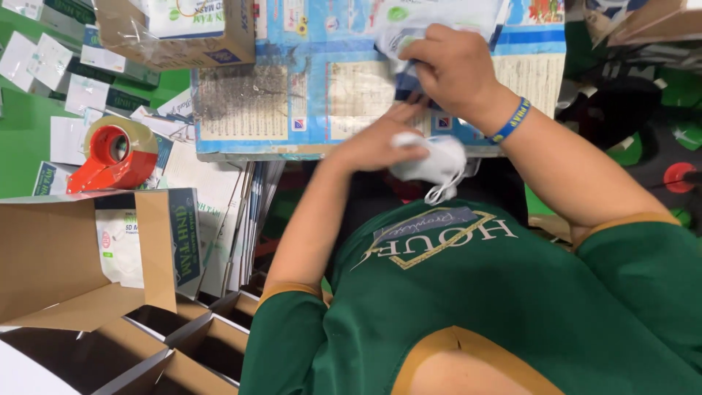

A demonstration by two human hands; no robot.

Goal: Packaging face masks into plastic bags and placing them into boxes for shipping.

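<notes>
fingers of the right hand [450,66] pinch one plastic packet [409,29]; left hand [376,143] presses one white face mask [431,161] on printed cardboard [292,95]; green floor [22,132].

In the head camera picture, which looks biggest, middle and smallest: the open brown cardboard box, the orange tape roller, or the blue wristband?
1. Open brown cardboard box, though it sits closest to the camera.
2. Orange tape roller.
3. Blue wristband, a thin strip on the wrist.
</notes>
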